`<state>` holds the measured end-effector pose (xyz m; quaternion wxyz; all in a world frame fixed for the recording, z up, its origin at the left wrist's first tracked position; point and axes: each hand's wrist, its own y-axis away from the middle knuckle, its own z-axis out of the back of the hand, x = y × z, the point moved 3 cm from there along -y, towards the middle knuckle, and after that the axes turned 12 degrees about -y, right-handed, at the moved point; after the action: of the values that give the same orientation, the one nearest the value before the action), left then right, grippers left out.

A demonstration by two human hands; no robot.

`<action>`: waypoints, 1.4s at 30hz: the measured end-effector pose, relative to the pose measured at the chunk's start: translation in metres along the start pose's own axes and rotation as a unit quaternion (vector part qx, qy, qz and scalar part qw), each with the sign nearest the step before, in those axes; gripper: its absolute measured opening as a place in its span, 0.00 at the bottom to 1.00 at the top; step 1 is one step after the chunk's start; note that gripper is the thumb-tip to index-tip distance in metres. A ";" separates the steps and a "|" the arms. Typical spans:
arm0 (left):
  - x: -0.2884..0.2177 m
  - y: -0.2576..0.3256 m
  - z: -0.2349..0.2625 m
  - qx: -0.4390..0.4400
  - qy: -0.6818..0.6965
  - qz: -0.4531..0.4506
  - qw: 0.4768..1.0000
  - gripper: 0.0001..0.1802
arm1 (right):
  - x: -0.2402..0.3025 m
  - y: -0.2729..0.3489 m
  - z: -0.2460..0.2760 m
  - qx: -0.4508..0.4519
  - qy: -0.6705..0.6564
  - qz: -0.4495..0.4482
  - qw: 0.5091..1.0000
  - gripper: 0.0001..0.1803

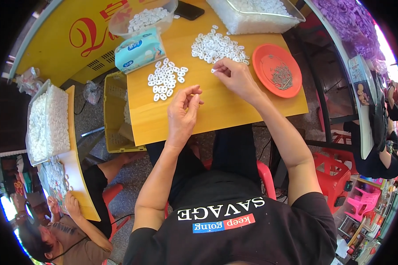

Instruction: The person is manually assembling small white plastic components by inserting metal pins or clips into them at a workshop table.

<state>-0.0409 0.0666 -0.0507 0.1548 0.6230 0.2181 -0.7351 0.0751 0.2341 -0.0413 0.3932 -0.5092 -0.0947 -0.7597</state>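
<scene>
A small white ring sits pinched in the right hand's fingertips, just at the near edge of a loose pile of white rings on the wooden counter. The left hand hovers nearby, fingers curled together — whether it grips anything I cannot tell. A second ring cluster lies beside it; an orange plate of metal pins rests to the right.
</scene>
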 end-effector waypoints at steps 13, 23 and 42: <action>-0.007 -0.019 -0.022 0.053 0.174 0.131 0.974 0.09 | 0.035 0.037 -0.001 -0.009 -0.363 -0.123 0.924 0.10; -0.014 -0.015 -0.039 0.003 0.173 0.074 0.982 0.10 | 0.040 0.051 -0.001 -0.090 -0.206 -0.029 0.974 0.06; 0.007 -0.016 -0.052 0.055 0.102 0.080 0.990 0.07 | 0.004 0.055 0.084 -0.107 0.071 0.072 0.989 0.05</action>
<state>-0.0058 0.1076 -0.0620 0.1559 0.7176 0.1410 -0.6640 0.1710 0.2409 -0.0130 0.3963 -0.4982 0.0526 -0.7694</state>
